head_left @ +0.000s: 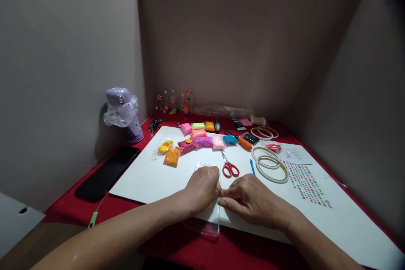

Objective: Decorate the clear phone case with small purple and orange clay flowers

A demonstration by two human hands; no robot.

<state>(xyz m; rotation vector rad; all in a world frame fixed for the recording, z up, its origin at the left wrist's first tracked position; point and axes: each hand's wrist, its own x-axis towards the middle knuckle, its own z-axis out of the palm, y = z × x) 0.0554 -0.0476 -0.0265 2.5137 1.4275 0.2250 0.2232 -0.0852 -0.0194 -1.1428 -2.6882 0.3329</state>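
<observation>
A clear plastic phone case [209, 230] lies at the front edge of the white board, its near end sticking out over the red cloth. Over its middle is my left hand [204, 186], closed, with the fingers curled down at the case's right side. My right hand [249, 199] meets it there, thumb and forefinger brought together at that same edge. Whatever small thing may be between those fingertips is hidden. Just beyond the hands rest red-handled scissors [230, 169] and a small blue plastic tool [252, 166].
Packets of coloured clay [204, 141] lie across the white board [142, 181]. To the right are white rings [272, 168] and a sheet of coloured gems [306, 183]. An orange-handled tool [244, 143] lies behind. At left stand a purple bottle [134, 128] and a black phone [107, 173].
</observation>
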